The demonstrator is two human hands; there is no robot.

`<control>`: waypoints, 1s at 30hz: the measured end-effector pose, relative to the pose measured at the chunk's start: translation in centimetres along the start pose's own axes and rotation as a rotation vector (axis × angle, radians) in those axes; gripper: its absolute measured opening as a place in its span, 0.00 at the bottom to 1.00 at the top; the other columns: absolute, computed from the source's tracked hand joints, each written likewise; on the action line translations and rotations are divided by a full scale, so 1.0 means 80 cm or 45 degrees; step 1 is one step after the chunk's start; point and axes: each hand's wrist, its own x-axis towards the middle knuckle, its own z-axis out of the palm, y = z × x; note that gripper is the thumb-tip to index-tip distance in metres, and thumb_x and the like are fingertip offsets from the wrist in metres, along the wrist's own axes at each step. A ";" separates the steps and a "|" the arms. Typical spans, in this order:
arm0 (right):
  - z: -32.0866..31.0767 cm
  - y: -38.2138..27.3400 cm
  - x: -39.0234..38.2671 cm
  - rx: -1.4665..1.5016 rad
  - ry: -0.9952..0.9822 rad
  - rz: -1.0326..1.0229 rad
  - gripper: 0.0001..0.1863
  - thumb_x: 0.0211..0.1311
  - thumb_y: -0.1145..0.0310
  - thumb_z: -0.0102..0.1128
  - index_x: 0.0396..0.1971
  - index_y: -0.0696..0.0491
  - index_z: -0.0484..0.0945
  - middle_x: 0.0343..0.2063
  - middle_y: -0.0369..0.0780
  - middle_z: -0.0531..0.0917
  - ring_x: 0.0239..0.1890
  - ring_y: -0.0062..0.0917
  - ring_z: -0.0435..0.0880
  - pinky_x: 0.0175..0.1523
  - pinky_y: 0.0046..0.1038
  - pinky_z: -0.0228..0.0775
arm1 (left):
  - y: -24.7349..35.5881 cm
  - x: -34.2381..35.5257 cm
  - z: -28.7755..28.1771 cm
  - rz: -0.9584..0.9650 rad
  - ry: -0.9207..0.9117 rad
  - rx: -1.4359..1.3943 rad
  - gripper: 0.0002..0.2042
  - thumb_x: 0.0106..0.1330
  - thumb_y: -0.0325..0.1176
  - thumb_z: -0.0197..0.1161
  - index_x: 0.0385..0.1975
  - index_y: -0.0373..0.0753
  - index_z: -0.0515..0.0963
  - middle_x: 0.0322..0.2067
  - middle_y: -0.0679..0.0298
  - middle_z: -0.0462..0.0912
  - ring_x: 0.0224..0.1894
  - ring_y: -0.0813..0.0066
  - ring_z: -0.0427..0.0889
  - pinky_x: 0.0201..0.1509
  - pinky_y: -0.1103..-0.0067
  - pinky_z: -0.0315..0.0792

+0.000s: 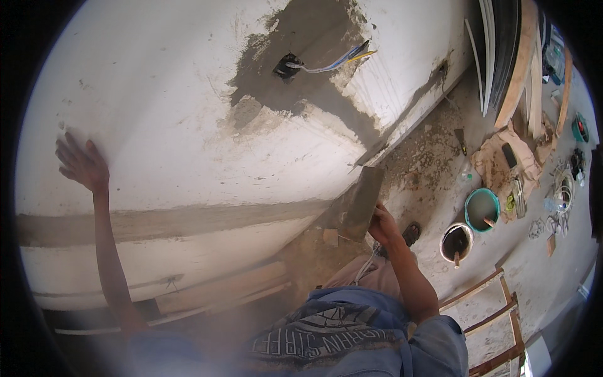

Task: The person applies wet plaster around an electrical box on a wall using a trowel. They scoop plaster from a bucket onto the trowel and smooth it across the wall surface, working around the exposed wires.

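My left hand [83, 162] is stretched out to the far left with its fingers apart, against or just in front of the white wall [157, 144]. Lower right of the wall's edge, my right hand [384, 226] is closed on a plastering trowel [363, 200] with a flat, grey, rectangular blade. The handle is mostly hidden by the fingers and blade. Above the trowel, a rough patch of grey plaster [314, 85] spreads over the wall. From a dark recess in it, blue, white and yellow wires [339, 63] stick out.
A teal bucket [482, 210] of greyish liquid and a white bucket [456, 243] stand on the floor at right. Rubble [424, 147] lies along the wall's foot. A wooden ladder [512, 308] lies lower right; long boards [521, 69] lean at upper right.
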 end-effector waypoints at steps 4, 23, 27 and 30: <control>0.012 0.001 0.023 -0.063 -0.142 0.004 0.24 0.66 0.80 0.45 0.63 0.53 0.63 0.56 0.39 0.74 0.58 0.29 0.74 0.65 0.36 0.64 | 0.005 0.004 -0.001 0.015 0.019 -0.007 0.31 0.74 0.58 0.38 0.72 0.49 0.53 0.72 0.53 0.52 0.73 0.47 0.50 0.68 0.42 0.45; 0.033 0.036 0.070 0.000 -0.291 0.107 0.19 0.64 0.77 0.50 0.55 0.50 0.71 0.50 0.35 0.80 0.52 0.25 0.78 0.58 0.31 0.68 | 0.000 -0.002 0.003 -0.012 -0.048 -0.041 0.32 0.73 0.59 0.36 0.72 0.48 0.54 0.72 0.50 0.51 0.73 0.46 0.48 0.69 0.42 0.41; 0.037 0.038 0.071 0.052 -0.359 0.174 0.19 0.64 0.78 0.50 0.55 0.51 0.72 0.50 0.36 0.80 0.53 0.26 0.79 0.58 0.33 0.68 | 0.001 -0.001 0.004 -0.020 -0.032 -0.052 0.33 0.73 0.60 0.36 0.72 0.47 0.54 0.71 0.50 0.51 0.73 0.46 0.48 0.69 0.41 0.41; 0.039 0.042 0.074 0.076 -0.423 0.196 0.19 0.64 0.78 0.51 0.55 0.52 0.72 0.51 0.36 0.80 0.54 0.26 0.78 0.59 0.33 0.68 | -0.001 0.000 0.007 -0.003 -0.014 -0.038 0.33 0.73 0.60 0.36 0.72 0.47 0.55 0.71 0.51 0.52 0.73 0.47 0.49 0.69 0.41 0.41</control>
